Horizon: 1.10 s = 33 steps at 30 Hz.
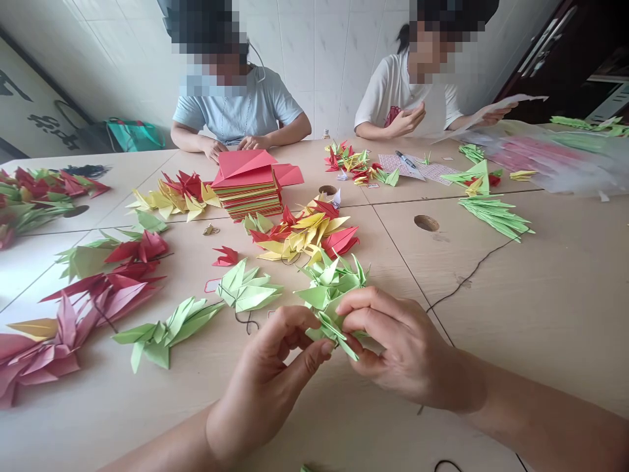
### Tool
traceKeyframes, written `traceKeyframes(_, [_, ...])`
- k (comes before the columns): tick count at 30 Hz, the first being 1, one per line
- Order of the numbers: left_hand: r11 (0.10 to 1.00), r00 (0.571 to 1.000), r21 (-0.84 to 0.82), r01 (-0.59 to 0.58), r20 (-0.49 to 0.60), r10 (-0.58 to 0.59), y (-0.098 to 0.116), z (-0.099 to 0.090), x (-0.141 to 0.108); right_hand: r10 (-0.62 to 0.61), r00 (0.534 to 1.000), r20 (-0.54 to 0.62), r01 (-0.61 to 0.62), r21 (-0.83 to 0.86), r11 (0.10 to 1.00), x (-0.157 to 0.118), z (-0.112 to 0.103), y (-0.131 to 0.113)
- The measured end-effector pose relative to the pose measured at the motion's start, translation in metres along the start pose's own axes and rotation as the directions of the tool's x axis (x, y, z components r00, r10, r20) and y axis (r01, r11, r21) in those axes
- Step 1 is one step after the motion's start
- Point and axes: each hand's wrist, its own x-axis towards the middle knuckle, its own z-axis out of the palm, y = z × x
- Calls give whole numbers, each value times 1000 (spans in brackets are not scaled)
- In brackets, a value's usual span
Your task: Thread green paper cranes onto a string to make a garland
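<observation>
Between my two hands is a small green folded-paper crane. My left hand pinches its near left side with thumb and forefinger. From the right, my right hand grips the same piece with bent fingers, partly covering it. Just beyond lies a bunch of green paper cranes, close behind my fingers. To the left rest more green cranes and another green group, with a dark cord beside them. A single red crane sits farther back.
A stack of red, yellow and green paper stands mid-table. Yellow and red cranes lie before it; pink ones spread at left. Two people sit opposite, one holding a sheet. The table has round holes; a black cord crosses the right.
</observation>
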Motion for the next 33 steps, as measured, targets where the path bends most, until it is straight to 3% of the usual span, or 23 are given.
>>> traceKeyframes(3, [1000, 1000, 12, 8, 26, -9, 1, -1, 2, -15, 1000, -11, 15, -7, 1000, 0, 1, 0])
traceKeyframes(12, [974, 987, -167, 155, 56, -148, 1, 0, 3, -67, 996, -50, 63, -81, 995, 2, 4, -1])
traceKeyframes(16, [969, 989, -200, 144, 68, -133, 1, 0, 4, -93, 994, -59, 86, -120, 989, 1, 5, 0])
traceKeyframes(28, [970, 973, -69, 232, 5, -232, 3, 2, 5, -147, 989, -9, 143, -161, 977, -3, 8, 0])
traceKeyframes(33, [972, 976, -85, 217, 8, -217, 0, 1, 5, -130, 991, -23, 125, -146, 981, -2, 8, 2])
